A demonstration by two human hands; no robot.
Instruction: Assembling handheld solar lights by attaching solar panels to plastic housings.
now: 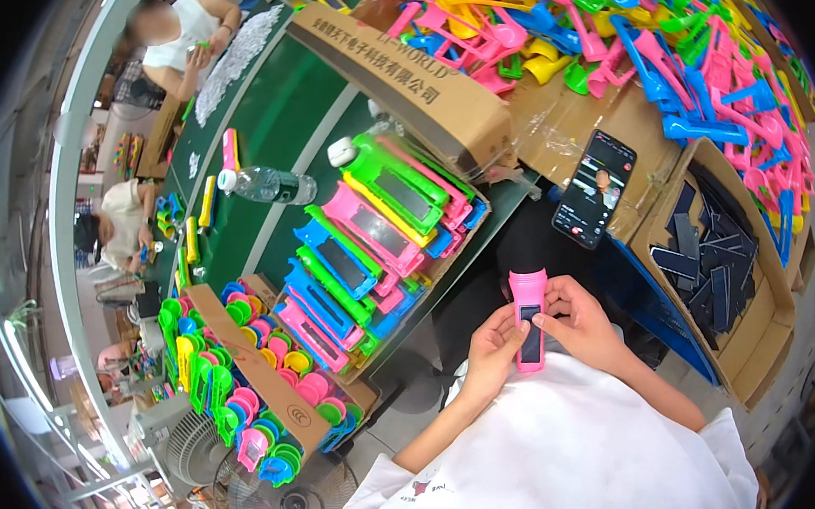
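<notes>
A pink plastic flashlight-shaped housing (528, 288) is held upright in front of my white shirt, its wide end pointing away from me. A dark rectangular panel (530, 348) lies along its front face. My left hand (492, 352) grips the housing from the left, with the thumb near the panel's edge. My right hand (580, 320) closes on it from the right, its thumb pressed on the panel. Fingers behind the housing are hidden.
Ahead left, a carton holds rows of coloured housings with dark panels (383, 233). More housings fill another carton (281, 393). Loose coloured housings (695, 78) pile up at right, beside a box of dark panels (717, 273). A phone (596, 189) and a bottle (268, 184) are nearby.
</notes>
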